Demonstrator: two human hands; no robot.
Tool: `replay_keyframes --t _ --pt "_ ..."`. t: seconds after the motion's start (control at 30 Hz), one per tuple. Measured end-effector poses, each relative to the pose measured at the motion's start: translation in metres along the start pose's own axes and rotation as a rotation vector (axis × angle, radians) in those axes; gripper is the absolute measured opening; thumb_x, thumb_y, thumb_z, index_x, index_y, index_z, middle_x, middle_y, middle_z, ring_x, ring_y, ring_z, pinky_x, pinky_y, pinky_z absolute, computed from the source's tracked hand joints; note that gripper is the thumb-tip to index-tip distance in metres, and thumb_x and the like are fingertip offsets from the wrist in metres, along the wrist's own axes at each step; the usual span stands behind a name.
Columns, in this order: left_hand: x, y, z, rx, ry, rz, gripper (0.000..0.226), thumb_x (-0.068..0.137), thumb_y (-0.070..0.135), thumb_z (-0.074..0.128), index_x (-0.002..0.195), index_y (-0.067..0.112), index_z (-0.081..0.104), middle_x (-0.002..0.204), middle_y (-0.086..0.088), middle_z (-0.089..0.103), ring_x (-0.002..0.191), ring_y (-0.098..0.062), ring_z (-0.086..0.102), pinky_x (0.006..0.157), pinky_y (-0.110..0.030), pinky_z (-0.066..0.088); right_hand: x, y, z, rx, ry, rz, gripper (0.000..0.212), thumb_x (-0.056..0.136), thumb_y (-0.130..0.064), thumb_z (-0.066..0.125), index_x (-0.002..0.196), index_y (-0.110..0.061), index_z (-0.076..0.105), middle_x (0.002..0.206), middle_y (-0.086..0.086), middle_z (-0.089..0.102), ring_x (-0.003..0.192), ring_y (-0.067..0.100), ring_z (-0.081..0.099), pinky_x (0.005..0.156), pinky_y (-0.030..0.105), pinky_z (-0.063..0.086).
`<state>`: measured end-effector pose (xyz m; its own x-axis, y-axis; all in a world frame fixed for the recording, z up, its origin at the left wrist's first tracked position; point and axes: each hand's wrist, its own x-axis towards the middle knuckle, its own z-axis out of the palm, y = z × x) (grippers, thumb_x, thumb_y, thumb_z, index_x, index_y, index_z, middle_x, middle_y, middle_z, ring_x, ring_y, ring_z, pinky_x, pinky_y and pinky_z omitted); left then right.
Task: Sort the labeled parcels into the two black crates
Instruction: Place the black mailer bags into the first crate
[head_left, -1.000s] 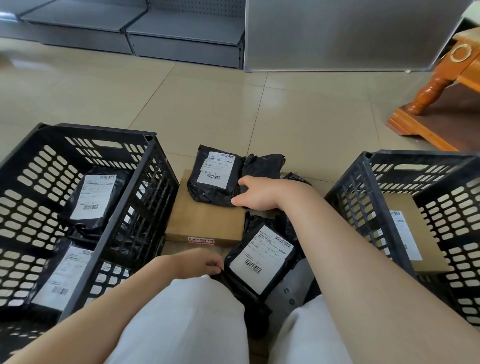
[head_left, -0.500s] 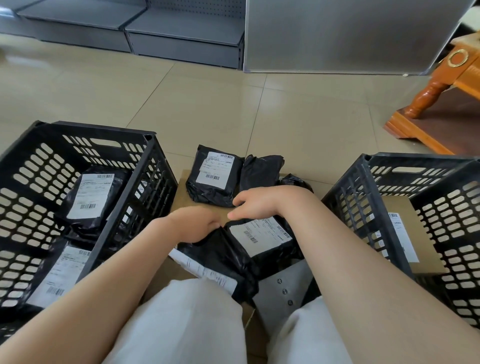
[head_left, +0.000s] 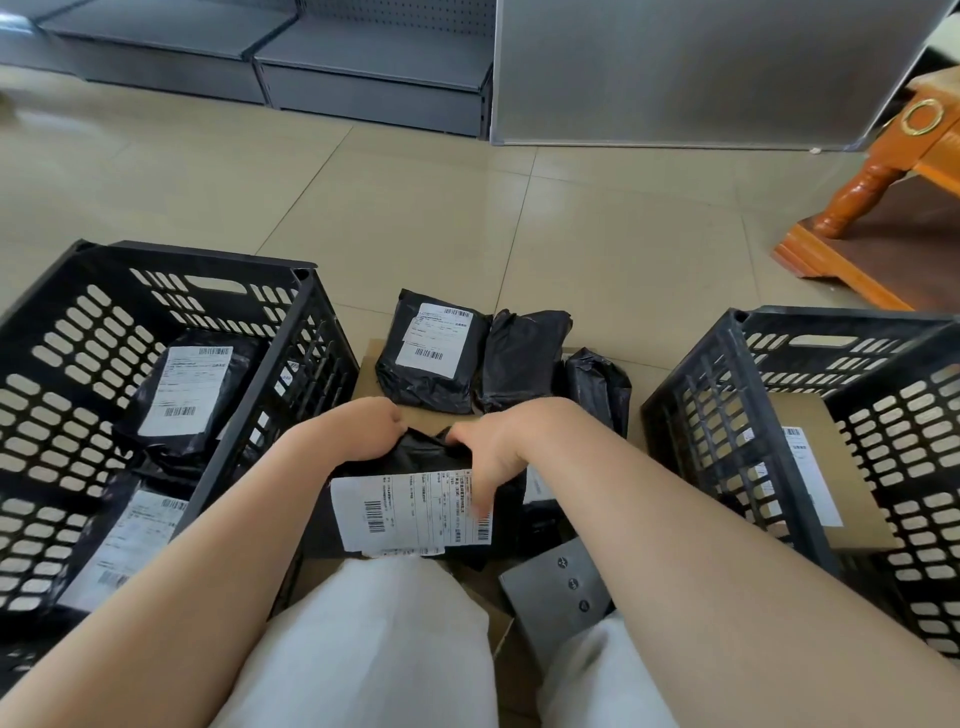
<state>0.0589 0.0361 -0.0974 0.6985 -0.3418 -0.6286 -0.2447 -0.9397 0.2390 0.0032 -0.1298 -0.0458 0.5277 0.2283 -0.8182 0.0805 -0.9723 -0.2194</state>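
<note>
Holding a black labeled parcel (head_left: 415, 499) above the lap, between two black crates.

Left hand (head_left: 358, 428) and right hand (head_left: 498, 441) both pinch its top edge, label facing up. Left crate (head_left: 291, 332) holds labeled black parcels; right crate (head_left: 691, 384) holds a cardboard box (head_left: 831, 478). Farther off, three black parcels (head_left: 498, 358) lie on the floor.

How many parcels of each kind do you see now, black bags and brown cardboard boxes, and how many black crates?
Black bag parcels: 6, two in the left crate, one held by both hands, three on the floor behind
Brown cardboard boxes: 2, one in the right crate
Black crates: 2
Total: 10
</note>
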Motion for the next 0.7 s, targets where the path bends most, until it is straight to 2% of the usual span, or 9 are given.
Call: replay_keyframes --t 0.07,0.1,0.2,0.27,0.33,0.4,0.5,0.63,0.7 --pt "-0.003 0.0 0.0 -0.003 0.005 -0.013 0.038 0.108 0.022 0.033 0.115 -0.002 0.062 0.118 -0.014 0.062 0.11 -0.027 0.057 0.083 -0.026 0.038 0.003 -0.002 0.002 -0.024 0.06 -0.013 0.097 0.074 -0.031 0.084 0.152 -0.022 0.027 0.146 0.005 0.045 0.126 0.027 0.05 0.103 0.048 0.046" --pt "-0.004 -0.001 0.0 -0.013 0.022 -0.007 0.037 0.108 0.022 0.034 0.111 -0.001 0.063 0.114 -0.013 0.062 0.105 -0.026 0.057 0.082 -0.028 0.038 0.002 -0.001 0.001 -0.019 0.083 -0.023 0.094 0.074 -0.03 0.083 0.151 -0.023 0.029 0.144 0.005 0.047 0.124 0.026 0.051 0.102 0.047 0.047" --pt "0.0 -0.01 0.0 -0.127 0.072 0.018 0.034 0.105 0.025 0.041 0.08 0.01 0.058 0.085 -0.005 0.059 0.082 -0.02 0.053 0.07 -0.03 0.037 -0.001 0.002 -0.002 0.02 0.129 -0.053 0.085 0.078 -0.029 0.079 0.149 -0.026 0.034 0.138 0.002 0.049 0.118 0.023 0.053 0.099 0.045 0.048" --pt "0.001 -0.016 -0.002 -0.186 0.105 0.029 0.035 0.104 0.029 0.045 0.073 0.015 0.056 0.078 -0.001 0.058 0.076 -0.016 0.055 0.065 -0.03 0.038 -0.002 0.003 -0.004 0.04 0.153 -0.066 0.08 0.08 -0.03 0.077 0.149 -0.027 0.035 0.136 0.001 0.05 0.116 0.022 0.052 0.098 0.043 0.049" --pt "0.0 -0.021 -0.005 -0.227 0.147 0.024 0.033 0.102 0.036 0.046 0.08 0.02 0.063 0.083 0.001 0.063 0.083 -0.016 0.06 0.071 -0.03 0.044 -0.002 0.006 -0.004 0.078 0.171 -0.066 0.078 0.082 -0.03 0.076 0.149 -0.026 0.037 0.138 0.001 0.05 0.118 0.022 0.051 0.099 0.042 0.048" --pt "-0.004 -0.022 -0.008 -0.308 0.169 -0.001 0.037 0.1 0.049 0.042 0.096 0.024 0.069 0.096 0.003 0.067 0.098 -0.018 0.062 0.086 -0.034 0.047 -0.003 0.01 -0.005 0.12 0.188 -0.058 0.078 0.082 -0.029 0.076 0.15 -0.026 0.037 0.143 0.001 0.047 0.124 0.023 0.049 0.103 0.042 0.045" --pt "-0.015 -0.019 -0.01 -0.436 0.057 -0.017 0.061 0.09 0.073 0.037 0.128 0.032 0.061 0.125 0.008 0.062 0.121 -0.018 0.055 0.107 -0.039 0.038 -0.008 0.019 -0.009 0.187 0.211 -0.042 0.077 0.081 -0.026 0.076 0.15 -0.027 0.04 0.145 0.0 0.045 0.128 0.022 0.046 0.106 0.04 0.043" --pt "-0.028 -0.015 -0.005 -0.414 -0.178 0.112 0.099 0.054 0.094 0.052 0.135 0.038 0.047 0.126 0.013 0.058 0.115 -0.009 0.056 0.1 -0.033 0.043 -0.015 0.027 -0.013 0.255 0.252 -0.051 0.071 0.078 -0.021 0.08 0.142 -0.027 0.05 0.133 -0.002 0.05 0.111 0.017 0.048 0.096 0.034 0.044" --pt "-0.029 -0.015 0.0 -0.42 -0.249 0.149 0.112 0.043 0.094 0.059 0.139 0.039 0.04 0.131 0.015 0.053 0.12 -0.007 0.051 0.1 -0.029 0.038 -0.016 0.027 -0.016 0.263 0.265 -0.068 0.069 0.077 -0.021 0.082 0.139 -0.027 0.052 0.116 -0.007 0.05 0.106 0.015 0.047 0.089 0.03 0.041"
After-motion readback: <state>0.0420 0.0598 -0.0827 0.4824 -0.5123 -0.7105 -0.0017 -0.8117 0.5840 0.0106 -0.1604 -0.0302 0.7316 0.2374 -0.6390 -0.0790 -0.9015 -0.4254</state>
